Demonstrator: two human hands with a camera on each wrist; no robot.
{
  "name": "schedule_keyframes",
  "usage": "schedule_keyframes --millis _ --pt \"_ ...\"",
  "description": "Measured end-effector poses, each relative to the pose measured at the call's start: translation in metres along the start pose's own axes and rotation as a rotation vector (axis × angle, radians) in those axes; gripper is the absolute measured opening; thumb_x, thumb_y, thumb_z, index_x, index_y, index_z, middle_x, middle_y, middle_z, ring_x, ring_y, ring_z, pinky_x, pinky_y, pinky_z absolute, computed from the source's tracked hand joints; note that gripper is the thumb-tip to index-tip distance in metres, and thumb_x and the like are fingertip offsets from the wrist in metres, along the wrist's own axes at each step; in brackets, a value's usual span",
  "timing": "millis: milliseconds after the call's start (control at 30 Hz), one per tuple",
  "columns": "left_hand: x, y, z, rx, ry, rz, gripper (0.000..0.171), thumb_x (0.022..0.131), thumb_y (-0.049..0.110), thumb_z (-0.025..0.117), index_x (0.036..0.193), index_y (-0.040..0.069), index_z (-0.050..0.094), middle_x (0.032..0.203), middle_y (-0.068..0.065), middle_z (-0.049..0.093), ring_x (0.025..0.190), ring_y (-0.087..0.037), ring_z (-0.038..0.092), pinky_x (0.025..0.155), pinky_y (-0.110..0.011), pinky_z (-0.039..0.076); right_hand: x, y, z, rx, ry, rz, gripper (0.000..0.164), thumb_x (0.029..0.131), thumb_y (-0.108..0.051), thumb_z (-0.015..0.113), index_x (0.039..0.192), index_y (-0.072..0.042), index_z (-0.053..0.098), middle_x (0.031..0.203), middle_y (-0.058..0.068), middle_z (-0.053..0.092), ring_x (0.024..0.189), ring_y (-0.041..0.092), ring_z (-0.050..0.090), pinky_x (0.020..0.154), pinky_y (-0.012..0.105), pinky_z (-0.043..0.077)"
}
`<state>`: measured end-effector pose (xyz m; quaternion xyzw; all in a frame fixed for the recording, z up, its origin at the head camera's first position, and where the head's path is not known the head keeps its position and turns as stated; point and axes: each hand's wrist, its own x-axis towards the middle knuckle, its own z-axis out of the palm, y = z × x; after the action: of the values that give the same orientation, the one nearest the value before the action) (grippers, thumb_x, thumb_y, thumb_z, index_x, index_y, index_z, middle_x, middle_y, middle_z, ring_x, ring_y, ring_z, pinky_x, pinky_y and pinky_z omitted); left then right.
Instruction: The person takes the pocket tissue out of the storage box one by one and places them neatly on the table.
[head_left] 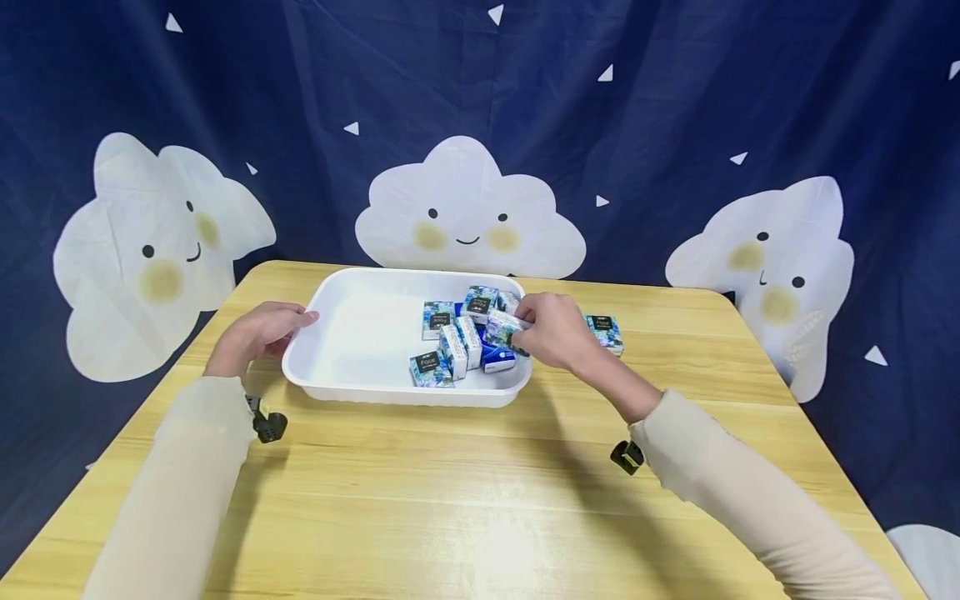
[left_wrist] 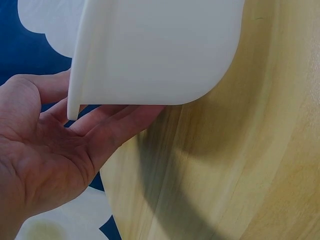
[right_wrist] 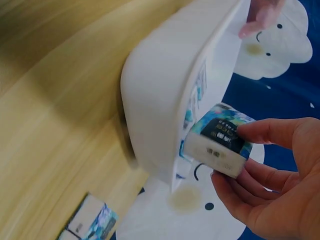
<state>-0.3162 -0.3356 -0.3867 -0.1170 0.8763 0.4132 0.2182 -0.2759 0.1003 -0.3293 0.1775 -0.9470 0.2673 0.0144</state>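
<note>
A white plastic tray [head_left: 360,333] holds several small blue-patterned boxes [head_left: 438,320] in its right half. At its left end my left hand [head_left: 264,329] grips the rim; the left wrist view shows fingers [left_wrist: 117,122] reaching under the tray. My right hand [head_left: 555,329] pinches a small patterned box [right_wrist: 220,137] with a black label over the tray's right side. In the right wrist view, thumb and fingers press on opposite sides of that box. Its lower part overlaps the rim there, and whether it touches other boxes is hidden.
Another patterned box [head_left: 604,333] lies on the wooden table [head_left: 420,483], just right of the tray. Behind the table hangs a dark blue curtain [head_left: 420,75] with cloud faces. Small black devices [head_left: 627,457] are at both wrists.
</note>
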Motion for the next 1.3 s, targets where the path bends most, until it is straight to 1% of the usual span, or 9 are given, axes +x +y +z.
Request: schedule_keyframes --millis 100,200,433,600,867,1000,1100,1167,1300 --pt "-0.001 0.001 0.0 -0.002 0.004 -0.004 0.06 0.108 0.041 0.044 0.151 0.0 0.036 0.128 -0.017 0.053 0.092 -0.02 0.06 0.076 -0.03 0.05 0.0 0.006 -0.005 -0.024 0.024 0.018 0.018 0.082 -0.008 0.07 0.099 -0.003 0.074 0.094 0.012 0.073 0.086 0.026 0.066 0.078 0.041 0.055" --pt "-0.001 0.0 0.0 0.0 0.004 -0.004 0.06 0.108 0.041 0.044 0.151 0.0 0.036 0.127 -0.017 0.053 0.092 -0.02 0.06 0.075 -0.03 0.05 0.0 0.014 -0.01 -0.057 0.048 0.044 0.016 0.081 -0.008 0.069 0.096 -0.003 0.073 0.093 0.012 0.074 0.085 0.027 0.066 0.076 0.041 0.054" --pt "-0.001 -0.002 0.0 0.008 -0.005 -0.004 0.061 0.108 0.041 0.042 0.152 -0.001 0.034 0.135 -0.02 0.049 0.098 -0.022 0.059 0.077 -0.029 0.051 -0.003 0.045 -0.019 -0.087 0.106 0.091 0.018 0.081 -0.011 0.067 0.095 0.0 0.073 0.093 0.016 0.074 0.084 0.03 0.067 0.074 0.041 0.054" --pt "0.0 -0.004 0.0 0.003 -0.01 -0.006 0.064 0.108 0.042 0.042 0.154 -0.001 0.031 0.139 -0.022 0.046 0.102 -0.024 0.058 0.078 -0.029 0.051 -0.006 0.068 -0.027 -0.085 0.108 0.122 0.022 0.082 -0.013 0.066 0.097 0.002 0.074 0.094 0.018 0.074 0.085 0.032 0.067 0.074 0.043 0.054" --pt "0.001 -0.002 0.001 -0.01 -0.008 -0.004 0.064 0.108 0.042 0.043 0.154 -0.001 0.032 0.137 -0.02 0.048 0.098 -0.02 0.06 0.077 -0.029 0.052 -0.02 0.094 -0.04 -0.089 0.097 0.162 0.026 0.085 -0.014 0.065 0.104 0.001 0.074 0.099 0.02 0.073 0.09 0.034 0.065 0.078 0.047 0.052" --pt "0.0 0.0 0.001 -0.012 -0.003 -0.005 0.063 0.108 0.042 0.042 0.154 0.0 0.033 0.135 -0.02 0.05 0.096 -0.02 0.06 0.077 -0.029 0.052 -0.03 0.108 -0.043 -0.084 0.072 0.185 0.024 0.085 -0.014 0.066 0.103 0.001 0.074 0.096 0.018 0.073 0.083 0.031 0.064 0.074 0.044 0.05" --pt "0.0 0.001 0.001 -0.013 0.001 -0.011 0.062 0.108 0.042 0.043 0.154 0.001 0.033 0.135 -0.02 0.051 0.094 -0.02 0.061 0.077 -0.029 0.052 -0.036 0.117 -0.044 -0.086 0.029 0.201 0.024 0.086 -0.014 0.066 0.103 0.001 0.074 0.095 0.017 0.073 0.079 0.028 0.064 0.071 0.043 0.051" --pt "0.0 0.0 0.0 -0.011 0.002 -0.017 0.063 0.108 0.043 0.043 0.154 0.001 0.033 0.136 -0.021 0.051 0.095 -0.021 0.061 0.077 -0.029 0.052 -0.04 0.122 -0.046 -0.09 -0.016 0.212 0.024 0.087 -0.014 0.066 0.104 0.001 0.074 0.096 0.016 0.074 0.079 0.028 0.064 0.072 0.043 0.051" --pt "0.001 0.0 0.0 -0.012 -0.003 -0.02 0.064 0.108 0.044 0.043 0.154 0.002 0.033 0.138 -0.021 0.05 0.098 -0.022 0.061 0.078 -0.029 0.051 -0.042 0.132 -0.053 -0.105 -0.134 0.227 0.026 0.087 -0.015 0.066 0.106 0.002 0.074 0.1 0.017 0.074 0.086 0.033 0.065 0.075 0.046 0.053"
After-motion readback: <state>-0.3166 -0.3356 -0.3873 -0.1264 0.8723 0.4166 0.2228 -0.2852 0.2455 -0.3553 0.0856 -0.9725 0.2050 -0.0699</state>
